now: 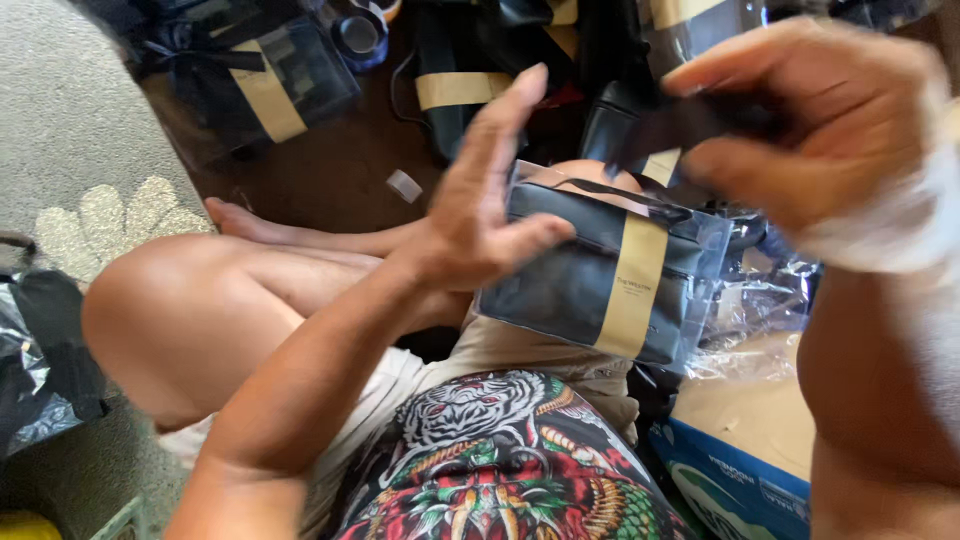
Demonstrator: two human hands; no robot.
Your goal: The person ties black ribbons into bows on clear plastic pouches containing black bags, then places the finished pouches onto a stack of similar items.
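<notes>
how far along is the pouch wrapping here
Done: one ribboned pouch lies on the floor. In hand: the left hand steadies a clear-bagged grey pouch on the lap while the right hand pinches black ribbon. Left: its bow is not tied; more pouches lie behind.

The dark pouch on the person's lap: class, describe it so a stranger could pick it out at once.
Start at the person's bent knee and move right past the left hand. The dark pouch rests against that hand in clear wrapping. Unlike the similar pouches on the floor beyond, it sits on the lap.

Dark grey pouch (pixel 590 285) with tan band, clear-wrapped, lies tilted on lap.
</notes>
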